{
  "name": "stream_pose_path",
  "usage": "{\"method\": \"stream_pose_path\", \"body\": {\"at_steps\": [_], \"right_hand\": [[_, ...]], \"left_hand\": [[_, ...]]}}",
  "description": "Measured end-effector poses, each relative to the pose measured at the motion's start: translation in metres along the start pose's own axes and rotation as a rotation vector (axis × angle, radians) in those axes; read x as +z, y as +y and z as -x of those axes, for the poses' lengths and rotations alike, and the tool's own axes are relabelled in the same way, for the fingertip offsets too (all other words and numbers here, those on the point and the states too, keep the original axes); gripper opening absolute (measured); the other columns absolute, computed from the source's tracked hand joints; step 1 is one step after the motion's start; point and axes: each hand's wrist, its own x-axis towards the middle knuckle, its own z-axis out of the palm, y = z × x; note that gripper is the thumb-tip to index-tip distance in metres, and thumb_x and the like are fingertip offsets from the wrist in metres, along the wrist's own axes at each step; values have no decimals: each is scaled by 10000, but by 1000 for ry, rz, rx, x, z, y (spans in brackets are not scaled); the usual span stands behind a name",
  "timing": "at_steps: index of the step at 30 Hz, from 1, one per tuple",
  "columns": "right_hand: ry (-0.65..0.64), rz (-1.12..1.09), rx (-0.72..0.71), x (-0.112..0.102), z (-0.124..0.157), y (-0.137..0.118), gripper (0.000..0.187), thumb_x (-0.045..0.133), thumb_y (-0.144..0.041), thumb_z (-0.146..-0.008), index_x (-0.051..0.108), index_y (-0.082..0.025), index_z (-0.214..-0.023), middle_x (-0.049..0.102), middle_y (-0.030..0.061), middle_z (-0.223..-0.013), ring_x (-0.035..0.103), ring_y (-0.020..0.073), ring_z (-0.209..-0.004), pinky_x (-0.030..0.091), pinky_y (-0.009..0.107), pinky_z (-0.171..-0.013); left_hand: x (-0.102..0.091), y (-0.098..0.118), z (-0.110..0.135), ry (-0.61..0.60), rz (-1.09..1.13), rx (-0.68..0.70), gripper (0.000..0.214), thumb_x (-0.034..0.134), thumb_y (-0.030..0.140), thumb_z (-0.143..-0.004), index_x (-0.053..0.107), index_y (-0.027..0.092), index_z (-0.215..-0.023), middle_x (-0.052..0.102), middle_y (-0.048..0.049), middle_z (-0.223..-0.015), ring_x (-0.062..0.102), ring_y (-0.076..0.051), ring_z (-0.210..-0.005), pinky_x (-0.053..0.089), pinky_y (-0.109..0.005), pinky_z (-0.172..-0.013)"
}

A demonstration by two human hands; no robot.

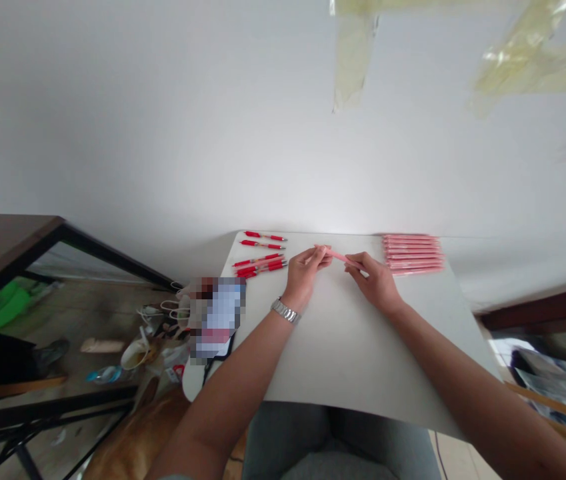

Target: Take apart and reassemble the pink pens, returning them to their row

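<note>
My left hand and my right hand together hold one pink pen just above the white table, each pinching one end. A metal watch sits on my left wrist. To the left of my hands lie several red pens spread on the table top. To the right a neat row of several pink pens lies near the far edge.
A blurred-out object rests on the table's left edge. Left of the table are a glass-topped dark cabinet, cups and clutter on the floor. A white wall with tape strips rises behind. Papers lie at right.
</note>
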Motion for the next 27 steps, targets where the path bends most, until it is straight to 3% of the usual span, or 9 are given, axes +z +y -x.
{"method": "stream_pose_path", "body": {"at_steps": [6, 9, 11, 14, 19, 24, 27], "right_hand": [[-45, 20, 43, -5, -2, -9, 410, 555, -523, -1015, 626, -216, -1277, 714, 36, -827, 649, 189, -685, 496, 307, -661], [-89, 15, -16, -7, -4, -10, 405, 401, -508, -1080, 683, -219, -1116, 725, 81, -907, 677, 217, -812, 503, 331, -746], [-66, 17, -37, -6, -5, -7, 380, 425, -508, -1073, 673, -222, -1038, 727, 92, -943, 674, 225, -842, 503, 338, -763], [-41, 18, -18, -2, -3, -1, 280, 530, -493, -1031, 623, -230, -1043, 712, 69, -937, 649, 204, -789, 495, 324, -718], [1, -7, 17, 1, -1, -1, 264, 607, -484, -989, 557, -238, -1074, 681, 27, -885, 605, 174, -699, 482, 305, -654], [-51, 24, -146, -3, -5, -8, 268, 426, -389, -1092, 638, -231, -1131, 663, 73, -932, 637, 218, -849, 505, 356, -769], [-27, 59, -163, -3, -5, -6, 243, 464, -385, -1080, 648, -232, -1120, 661, 78, -942, 624, 215, -816, 507, 355, -737]], "left_hand": [[-1, -1, 0, -29, -13, 26, 405, 822, 539, -828, 835, 175, -1007, 798, -105, -1040, 748, -188, -866, 623, -381, -913], [-1, 1, 1, -51, -39, 29, 408, 813, 546, -835, 836, 173, -998, 797, -110, -1066, 748, -196, -874, 617, -393, -928], [-1, 3, 3, -67, -52, 34, 400, 806, 551, -841, 839, 174, -970, 792, -116, -1113, 749, -202, -895, 612, -394, -941], [-1, 4, 4, -92, -73, 46, 381, 787, 541, -863, 841, 171, -936, 784, -121, -1155, 748, -203, -920, 612, -381, -943], [-1, 2, 3, -70, -62, 45, 388, 818, 511, -841, 831, 160, -1007, 799, -108, -1026, 743, -180, -856, 621, -369, -909], [0, 2, 3, -68, -51, 44, 385, 816, 502, -847, 825, 161, -1026, 796, -96, -1027, 740, -165, -858, 622, -347, -908], [0, 3, 4, -63, -51, 41, 385, 825, 507, -834, 826, 164, -1010, 795, -102, -1053, 743, -171, -859, 625, -352, -903]]}}
